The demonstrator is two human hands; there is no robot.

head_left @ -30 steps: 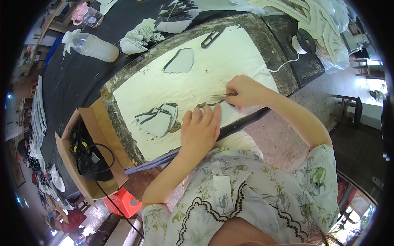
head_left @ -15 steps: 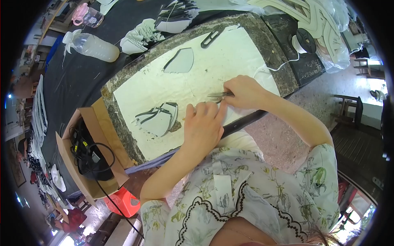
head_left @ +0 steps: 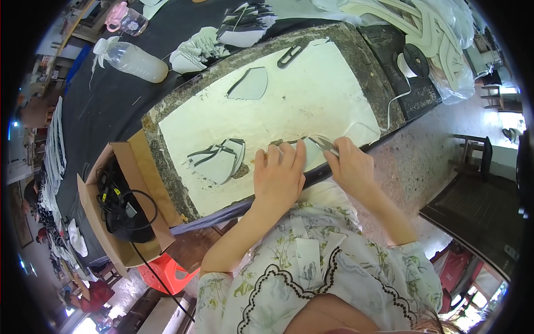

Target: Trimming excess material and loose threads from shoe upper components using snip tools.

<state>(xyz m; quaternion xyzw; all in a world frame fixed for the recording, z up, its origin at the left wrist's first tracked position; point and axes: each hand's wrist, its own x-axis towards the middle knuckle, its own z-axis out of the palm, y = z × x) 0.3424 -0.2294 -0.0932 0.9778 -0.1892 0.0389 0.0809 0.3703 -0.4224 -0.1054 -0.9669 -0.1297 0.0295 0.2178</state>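
My left hand [head_left: 280,177] lies palm down on the white sheet [head_left: 311,83] near the board's front edge, fingers spread. Its fingertips press on a pale grey-green flat piece [head_left: 315,153], partly hidden beneath them. Just to the right, my right hand [head_left: 354,167] is closed on small metal scissors [head_left: 322,143], their tips pointing left over the piece. A white cord [head_left: 361,128] runs close by. Left of my left hand rest several overlapping pale pieces with dark edging [head_left: 218,161]. Another such piece [head_left: 248,84] lies alone farther back.
A black slotted tool [head_left: 290,56] lies at the back of the sheet. Cord trails from a spool [head_left: 411,60] at right. A plastic bottle [head_left: 136,62] and stacked pieces [head_left: 198,49] stand at back left. A cardboard box [head_left: 123,183] with cables sits left of the board.
My right hand has moved nearer and to the right with the scissors, and its wrist has turned. My left hand stays on the piece, which shows more now.
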